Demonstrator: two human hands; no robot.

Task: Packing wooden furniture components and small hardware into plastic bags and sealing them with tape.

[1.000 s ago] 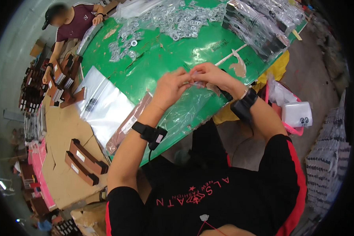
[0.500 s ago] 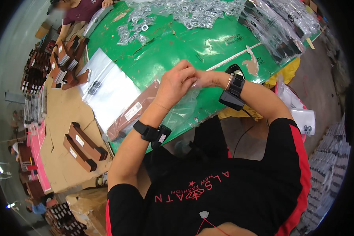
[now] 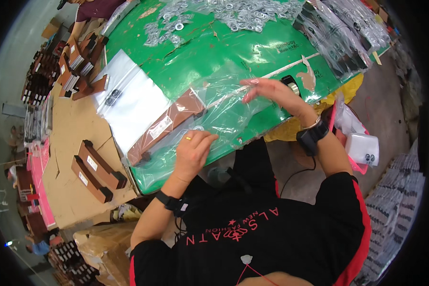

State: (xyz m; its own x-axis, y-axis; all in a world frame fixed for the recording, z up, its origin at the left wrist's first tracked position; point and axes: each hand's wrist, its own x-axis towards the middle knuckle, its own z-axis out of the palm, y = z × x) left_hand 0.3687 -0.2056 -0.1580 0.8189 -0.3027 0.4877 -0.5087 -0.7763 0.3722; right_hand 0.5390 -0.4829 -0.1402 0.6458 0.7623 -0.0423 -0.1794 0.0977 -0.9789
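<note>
A clear plastic bag [image 3: 224, 112] lies on the green tabletop, with a reddish-brown wooden bar [image 3: 178, 114] inside it. The bar carries a white label and dark end pieces. At the bag's near edge, my left hand [image 3: 193, 155] has its fingers curled on the film, closed on it; a small ring [image 3: 199, 127] shows just beyond the knuckles. By the bag's right end is my right hand [image 3: 277, 95], its thumb and fingers apart beside the film. Left of the bag lies a stack of flat clear bags [image 3: 138, 100].
Two more brown bars [image 3: 93, 171] rest on cardboard at the left, and several others [image 3: 83, 62] are piled beyond. Ring packets [image 3: 243, 16] cover the far table. Bagged dark pieces [image 3: 333, 40] are stacked at the far right. Another person [image 3: 97, 9] is at the far left.
My hands, close together over the bag before, have moved apart: the left toward me, the right further right. The bag is now spread out and the bar shows more fully.
</note>
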